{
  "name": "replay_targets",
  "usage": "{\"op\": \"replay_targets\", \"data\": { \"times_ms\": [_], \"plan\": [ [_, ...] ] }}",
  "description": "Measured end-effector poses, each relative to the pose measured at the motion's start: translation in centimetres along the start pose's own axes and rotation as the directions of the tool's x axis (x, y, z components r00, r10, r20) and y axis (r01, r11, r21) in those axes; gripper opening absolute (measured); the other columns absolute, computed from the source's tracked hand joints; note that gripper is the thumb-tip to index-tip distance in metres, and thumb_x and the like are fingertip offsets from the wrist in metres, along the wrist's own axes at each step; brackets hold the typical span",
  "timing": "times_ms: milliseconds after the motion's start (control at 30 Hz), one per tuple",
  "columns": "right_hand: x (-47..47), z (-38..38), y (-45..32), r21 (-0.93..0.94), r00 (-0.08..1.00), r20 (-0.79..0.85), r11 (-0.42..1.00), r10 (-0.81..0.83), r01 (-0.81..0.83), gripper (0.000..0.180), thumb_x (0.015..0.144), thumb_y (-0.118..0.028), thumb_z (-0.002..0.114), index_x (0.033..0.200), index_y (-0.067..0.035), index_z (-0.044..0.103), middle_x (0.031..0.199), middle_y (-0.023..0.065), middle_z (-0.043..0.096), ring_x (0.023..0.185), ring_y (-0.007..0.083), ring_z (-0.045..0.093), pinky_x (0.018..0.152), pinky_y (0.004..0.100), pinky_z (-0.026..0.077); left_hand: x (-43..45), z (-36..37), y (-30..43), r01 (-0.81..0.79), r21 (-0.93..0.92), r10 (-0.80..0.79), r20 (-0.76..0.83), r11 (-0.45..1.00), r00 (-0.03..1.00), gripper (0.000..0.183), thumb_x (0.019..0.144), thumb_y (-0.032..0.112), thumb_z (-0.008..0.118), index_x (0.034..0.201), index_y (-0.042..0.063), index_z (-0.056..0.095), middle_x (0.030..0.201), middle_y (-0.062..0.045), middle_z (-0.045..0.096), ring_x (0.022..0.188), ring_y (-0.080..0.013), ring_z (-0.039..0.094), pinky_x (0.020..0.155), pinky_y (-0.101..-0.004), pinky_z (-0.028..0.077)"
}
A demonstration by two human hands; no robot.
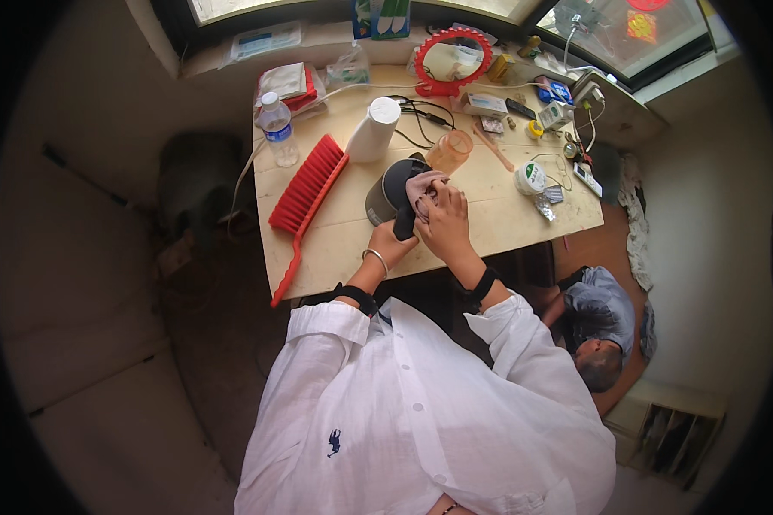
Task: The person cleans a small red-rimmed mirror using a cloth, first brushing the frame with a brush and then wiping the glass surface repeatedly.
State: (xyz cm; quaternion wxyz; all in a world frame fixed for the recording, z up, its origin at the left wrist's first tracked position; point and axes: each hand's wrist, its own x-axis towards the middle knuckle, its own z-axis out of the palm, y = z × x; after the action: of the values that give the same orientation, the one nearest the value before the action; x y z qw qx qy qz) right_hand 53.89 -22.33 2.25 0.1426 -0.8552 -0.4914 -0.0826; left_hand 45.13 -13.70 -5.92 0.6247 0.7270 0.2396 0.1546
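A dark grey electric kettle (385, 196) stands tilted near the front middle of the wooden table (489, 222). Its black handle (404, 222) points towards me, and my left hand (390, 244) is wrapped around the lower part of it. Bunched in my right hand (446, 222) is a pink cloth (419, 187), pressed against the kettle's upper side by the handle. The fingers partly cover the cloth. Just behind the kettle are an orange translucent cup (449, 152) and a white cylindrical container (373, 132).
Left of the kettle lies a red brush (309, 183), its handle over the table edge, near a plastic bottle (277, 132). A red-framed mirror (453, 61), cables (428, 116) and a white jar (529, 177) stand farther off. Another person (599, 315) sits low at right.
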Motion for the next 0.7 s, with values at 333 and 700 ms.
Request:
{"op": "replay_targets", "data": {
  "times_ms": [333,700],
  "plan": [
    [0.0,1.1,-2.5,0.124,0.996,-0.040,0.989,-0.081,0.086,0.043,0.071,-0.019,0.055,0.106,0.006,0.051,0.123,0.0192,0.041,0.121,0.0319,0.032,0.103,0.0421,0.019,-0.1,-0.2,-0.2,0.116,-0.005,-0.116,0.052,0.993,0.992,0.025,0.068,0.021,0.063,0.082,0.000,0.060,0.078,-0.019,0.062,0.076,-0.0327,0.060,0.066,-0.0337,0.047],
    [2.5,1.7,-3.1,-0.056,0.991,0.006,0.989,-0.134,0.134,0.044,0.072,-0.029,0.056,0.106,-0.001,0.054,0.122,0.0135,0.044,0.120,0.0285,0.033,0.103,0.0426,0.017,0.8,0.3,0.0,-0.281,0.294,0.274,0.066,0.914,0.959,0.025,0.071,0.016,0.063,0.090,0.001,0.060,0.083,-0.016,0.063,0.077,-0.0278,0.061,0.066,-0.0339,0.047]
  ]
}}
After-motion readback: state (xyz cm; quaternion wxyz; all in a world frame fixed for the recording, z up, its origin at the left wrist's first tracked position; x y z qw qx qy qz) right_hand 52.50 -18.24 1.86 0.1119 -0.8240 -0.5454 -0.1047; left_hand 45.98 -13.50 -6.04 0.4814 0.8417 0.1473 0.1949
